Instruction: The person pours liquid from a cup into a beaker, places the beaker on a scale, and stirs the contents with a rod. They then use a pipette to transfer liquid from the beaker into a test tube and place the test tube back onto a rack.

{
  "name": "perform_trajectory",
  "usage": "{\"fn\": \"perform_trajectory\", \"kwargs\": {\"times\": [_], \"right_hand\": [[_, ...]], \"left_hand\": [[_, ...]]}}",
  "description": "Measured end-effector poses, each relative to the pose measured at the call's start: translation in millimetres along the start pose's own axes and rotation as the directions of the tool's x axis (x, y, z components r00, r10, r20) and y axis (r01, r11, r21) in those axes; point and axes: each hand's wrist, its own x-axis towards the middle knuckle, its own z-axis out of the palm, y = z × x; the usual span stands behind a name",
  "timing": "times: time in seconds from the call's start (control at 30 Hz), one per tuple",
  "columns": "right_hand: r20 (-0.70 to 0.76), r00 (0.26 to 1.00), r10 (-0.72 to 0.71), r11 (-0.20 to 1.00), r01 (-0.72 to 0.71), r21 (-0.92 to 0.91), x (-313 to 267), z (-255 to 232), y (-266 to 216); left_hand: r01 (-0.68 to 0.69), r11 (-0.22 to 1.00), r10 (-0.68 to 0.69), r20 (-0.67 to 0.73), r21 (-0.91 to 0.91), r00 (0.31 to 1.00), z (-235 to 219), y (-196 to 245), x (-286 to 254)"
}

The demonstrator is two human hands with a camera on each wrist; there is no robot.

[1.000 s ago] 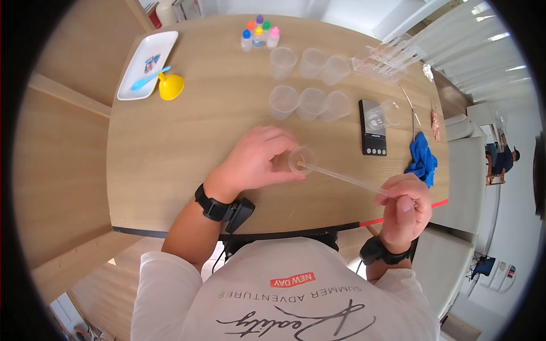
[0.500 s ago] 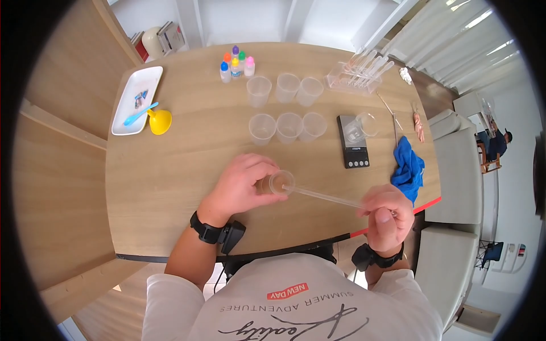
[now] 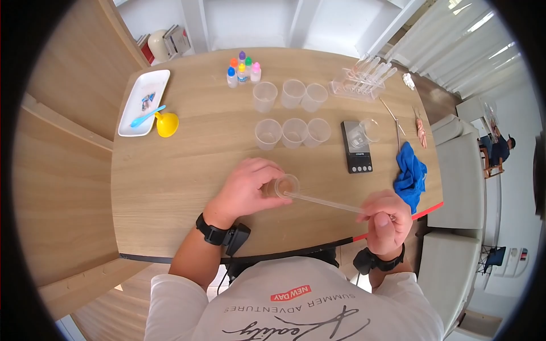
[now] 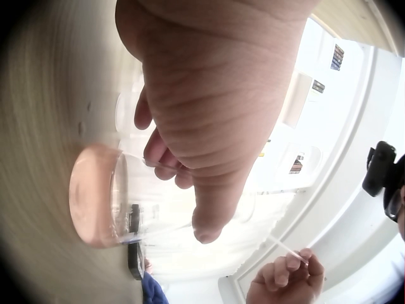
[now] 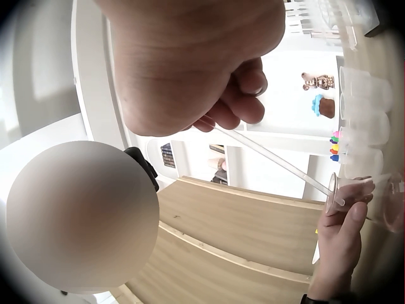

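The left hand's [image 3: 244, 190] fingers and thumb curl round the upper part of a clear, round-mouthed flask [image 3: 286, 186] holding peach-coloured liquid. The right hand's [image 3: 388, 221] fingers pinch a long, thin, clear rod [image 3: 327, 202], which slants into the flask's mouth. Beyond the flask are six translucent plastic cups [image 3: 268, 133]; a crumpled blue cloth [image 3: 410, 176] lies near the right hand.
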Motion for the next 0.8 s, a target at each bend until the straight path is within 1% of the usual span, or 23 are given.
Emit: {"fn": "perform_trajectory", "kwargs": {"times": [0.07,0.1,0.13,0.17,0.2,0.23,0.27,0.3,0.33,0.4,0.47,0.5,0.57,0.6,0.67,0.7,0.77,0.8], "right_hand": [[0.005,1.0,-0.023,1.0,0.023,0.0,4,0,1],[-0.086,0.994,0.069,0.996,-0.063,0.07,6,1,0],[-0.17,0.972,0.163,0.98,-0.138,0.146,8,0,0],[-0.266,0.936,0.232,0.962,-0.179,0.208,22,-7,3],[-0.365,0.884,0.292,0.942,-0.201,0.268,42,-22,8],[-0.41,0.868,0.281,0.934,-0.149,0.326,54,-39,23],[-0.414,0.877,0.245,0.946,-0.123,0.299,71,-56,32],[-0.495,0.835,0.24,0.954,-0.108,0.28,90,-69,40],[-0.571,0.787,0.232,0.961,-0.096,0.259,109,-82,48],[-0.605,0.744,0.282,0.955,-0.159,0.249,142,-112,63],[-0.626,0.75,0.215,0.977,-0.168,0.134,170,-130,75],[-0.63,0.747,0.211,0.978,-0.165,0.132,180,-134,78],[-0.608,0.755,0.248,0.964,-0.255,0.076,198,-138,77],[-0.609,0.753,0.247,0.964,-0.254,0.077,205,-138,77],[-0.582,0.775,0.244,0.949,-0.316,-0.023,216,-135,79],[-0.584,0.774,0.245,0.948,-0.317,-0.021,219,-134,82],[-0.537,0.812,0.228,0.938,-0.331,-0.103,224,-132,86],[-0.538,0.811,0.229,0.937,-0.333,-0.102,226,-131,88]], "left_hand": [[-0.003,1.0,0.003,0.003,0.007,1.0,-2,1,1],[-0.004,1.0,0.004,0.006,0.01,1.0,-2,3,2],[-0.014,1.0,0.014,0.004,0.011,1.0,-1,3,1],[0.004,1.0,-0.004,0.009,0.011,1.0,-1,2,-2],[0.007,1.0,-0.007,0.017,0.012,1.0,-1,2,1],[-0.008,1.0,0.007,0.021,0.013,1.0,-1,4,2],[0.008,1.0,-0.008,0.023,0.01,1.0,-1,5,2],[0.024,1.0,-0.024,0.026,0.008,0.999,-2,6,3],[0.01,1.0,-0.01,0.032,0.008,0.999,-2,7,3],[0.023,1.0,-0.023,0.029,0.009,0.999,-2,6,3],[0.029,1.0,-0.029,0.032,0.002,0.999,-2,7,3],[0.045,0.999,-0.045,0.03,-0.005,0.999,-2,7,3],[0.038,0.999,-0.038,0.028,-0.003,0.999,-2,8,3],[0.036,0.999,-0.036,0.027,-0.003,0.999,-3,8,3],[0.043,0.999,-0.042,0.03,-0.008,0.999,-3,9,3],[0.051,0.999,-0.05,0.033,-0.015,0.998,-4,9,3],[0.049,0.999,-0.048,0.034,-0.015,0.998,-3,8,3],[0.047,0.999,-0.046,0.031,-0.016,0.998,-3,8,3]]}}
